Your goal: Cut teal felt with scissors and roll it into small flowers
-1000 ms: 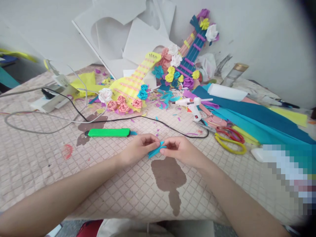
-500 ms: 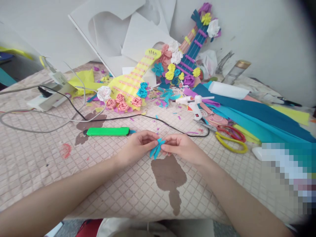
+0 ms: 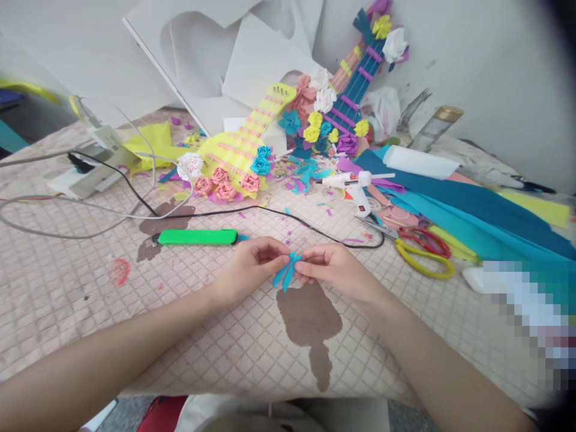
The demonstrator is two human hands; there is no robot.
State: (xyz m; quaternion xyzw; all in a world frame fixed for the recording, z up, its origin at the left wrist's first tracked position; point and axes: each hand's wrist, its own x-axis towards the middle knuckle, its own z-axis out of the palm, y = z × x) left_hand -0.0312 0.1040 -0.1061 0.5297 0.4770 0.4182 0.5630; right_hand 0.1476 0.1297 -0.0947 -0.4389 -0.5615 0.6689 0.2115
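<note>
Between my two hands is a small blue crepe paper bow (image 3: 286, 275), its two tails hanging down. My left hand (image 3: 257, 264) pinches it from the left, thumb against the fingers. From the right, my right hand (image 3: 327, 263) pinches its other side the same way. Both hands are just above the quilted tablecloth (image 3: 216, 348), over a brown patch (image 3: 310, 315). Close behind my left hand lies a bright green box cutter (image 3: 198, 237). Fingertips hide part of the bow.
Behind are a yellow paper guitar (image 3: 238, 153) with paper flowers and a blue one (image 3: 355, 90) against the wall. At right lie a glue gun (image 3: 357, 191), scissors (image 3: 423, 258) and blue crepe paper (image 3: 477, 210). A black cord (image 3: 225, 212) crosses from the power strip (image 3: 76, 183).
The view has shifted slightly, so the things behind sit a little further right. Both hands stay pinched on the bow in nearly the same pose.
</note>
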